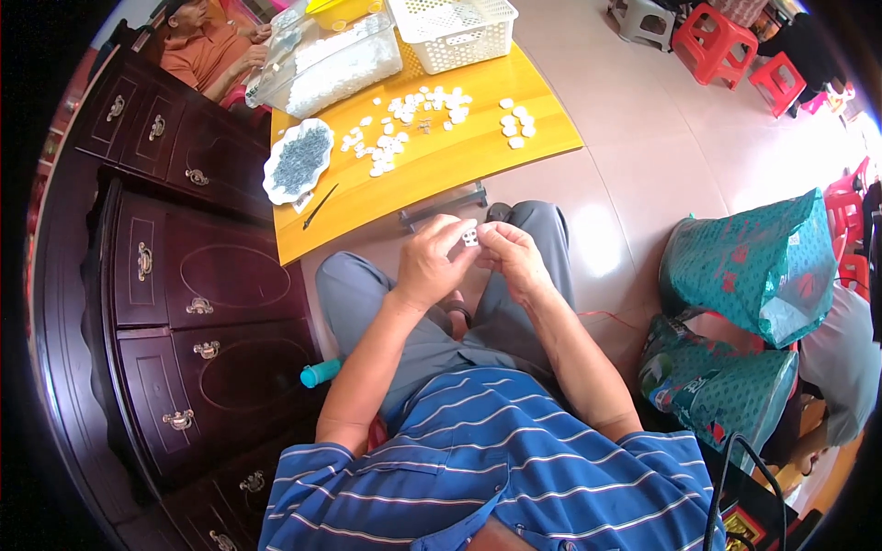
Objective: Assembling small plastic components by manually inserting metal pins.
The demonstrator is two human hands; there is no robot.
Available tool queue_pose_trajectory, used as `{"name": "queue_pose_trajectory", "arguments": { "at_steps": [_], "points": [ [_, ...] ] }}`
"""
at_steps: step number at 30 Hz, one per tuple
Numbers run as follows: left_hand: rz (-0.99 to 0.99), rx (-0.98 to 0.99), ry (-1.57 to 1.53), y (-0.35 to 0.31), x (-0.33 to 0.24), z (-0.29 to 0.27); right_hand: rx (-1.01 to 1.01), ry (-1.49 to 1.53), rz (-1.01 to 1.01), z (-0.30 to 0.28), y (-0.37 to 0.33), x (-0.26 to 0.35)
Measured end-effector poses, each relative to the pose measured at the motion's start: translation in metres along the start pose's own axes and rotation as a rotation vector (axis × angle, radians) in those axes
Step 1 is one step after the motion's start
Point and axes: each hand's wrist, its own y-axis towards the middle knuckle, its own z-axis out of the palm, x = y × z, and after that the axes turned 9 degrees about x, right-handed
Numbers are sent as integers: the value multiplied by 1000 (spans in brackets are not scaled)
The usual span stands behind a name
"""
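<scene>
I pinch a small white piece (470, 238) between the fingers of my left hand (432, 262) and right hand (514, 257), close above my lap for a steady view. More white pieces (404, 124) lie scattered on the far yellow bench (441, 174), within reach.

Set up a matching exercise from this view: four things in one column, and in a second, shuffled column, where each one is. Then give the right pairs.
Things:
1. small white piece
2. white basket
3. white dish of grey bits
4. teal bag

Places:
A. on the floor to the person's right
B. at the far edge of the yellow table
C. between the fingertips of the left hand and right hand
D. at the table's left corner, next to the dark wooden cabinet

Pairs: 1-C, 2-B, 3-D, 4-A
</scene>
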Motion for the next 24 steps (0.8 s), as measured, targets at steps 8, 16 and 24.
{"name": "queue_pose_trajectory", "arguments": {
  "at_steps": [8, 16, 24],
  "points": [
    [-39, 79, -100, 2, -2, -3, -6, -95, -2, -4, 3, -4],
    [-36, 89, -78, 4, -4, -6, 3, -59, -52, 0, 3, -4],
    [-60, 107, -75, 3, -2, -2, -22, -54, -120, -2, 7, -15]
  ]
}}
